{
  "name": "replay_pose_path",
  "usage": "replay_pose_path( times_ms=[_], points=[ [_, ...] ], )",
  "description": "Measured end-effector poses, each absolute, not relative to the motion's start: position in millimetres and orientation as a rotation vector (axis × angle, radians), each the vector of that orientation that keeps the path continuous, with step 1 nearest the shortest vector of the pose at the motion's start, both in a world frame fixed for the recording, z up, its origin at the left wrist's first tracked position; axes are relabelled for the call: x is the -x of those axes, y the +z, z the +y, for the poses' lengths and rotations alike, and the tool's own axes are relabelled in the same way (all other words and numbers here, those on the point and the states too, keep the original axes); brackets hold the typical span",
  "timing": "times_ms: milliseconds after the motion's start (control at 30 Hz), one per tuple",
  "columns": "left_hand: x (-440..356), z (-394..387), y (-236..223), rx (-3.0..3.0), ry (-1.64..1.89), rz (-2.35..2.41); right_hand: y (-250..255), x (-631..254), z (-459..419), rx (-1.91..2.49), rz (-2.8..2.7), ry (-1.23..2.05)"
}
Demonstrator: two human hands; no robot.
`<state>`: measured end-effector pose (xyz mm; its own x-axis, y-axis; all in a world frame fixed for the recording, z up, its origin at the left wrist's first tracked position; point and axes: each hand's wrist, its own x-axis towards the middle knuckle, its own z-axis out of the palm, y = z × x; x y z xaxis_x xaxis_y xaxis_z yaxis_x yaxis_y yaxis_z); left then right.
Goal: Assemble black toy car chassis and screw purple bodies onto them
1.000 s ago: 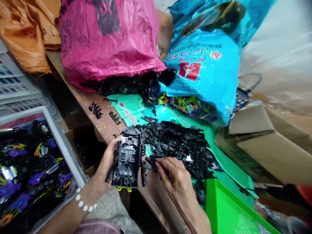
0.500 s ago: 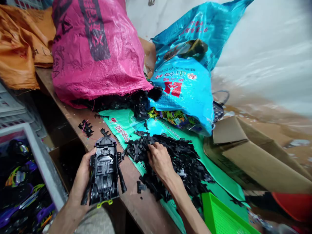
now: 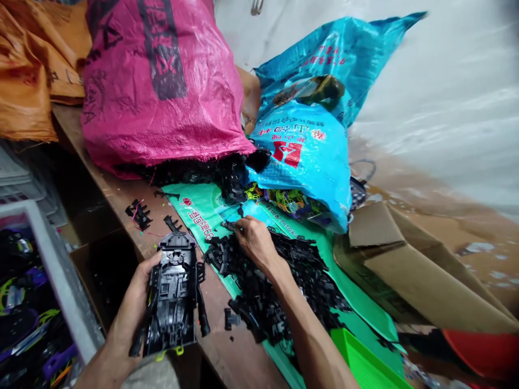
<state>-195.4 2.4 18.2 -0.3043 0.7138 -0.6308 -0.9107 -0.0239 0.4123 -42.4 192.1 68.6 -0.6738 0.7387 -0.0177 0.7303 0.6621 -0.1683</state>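
Note:
My left hand (image 3: 135,302) is closed around the left side of a black plastic toy car chassis (image 3: 172,292), held underside up with its narrower end away from me. A yellow-green bit shows at its near end. Over the far edge of a heap of small black plastic parts (image 3: 279,302), my right hand (image 3: 253,237) is pinched, with a small black plastic part (image 3: 230,225) at its fingertips. The exact shape of that part is hard to make out. The heap lies on a green printed sack (image 3: 190,202).
A pink sack (image 3: 162,113) and a blue sack (image 3: 300,151) spill parts at the back. Left stands a grey crate (image 3: 60,286) of toy car pieces. On the right are a cardboard box (image 3: 421,270) and a bright green tray (image 3: 365,362). Loose black parts (image 3: 138,214) lie on the brown tabletop (image 3: 227,346).
My right hand has moved from within the heap up and left to its far edge, and a small black part now shows at its fingertips. The left hand still holds the chassis.

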Motion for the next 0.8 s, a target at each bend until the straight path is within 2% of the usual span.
replay_pose_path(
  times_ms=[267,467,633,800],
  points=[
    [172,0,45,0.175,1.727,0.919,48,62,208,1.262,-2.785,0.423],
    [168,-1,55,0.127,1.725,0.941,51,42,208,1.237,-2.429,0.682],
    [161,-1,62,0.075,1.742,1.052,78,20,187,1.167,-2.009,1.133],
    [142,3,64,0.101,1.697,0.957,99,-8,125,1.122,-1.638,1.624]
  ],
)
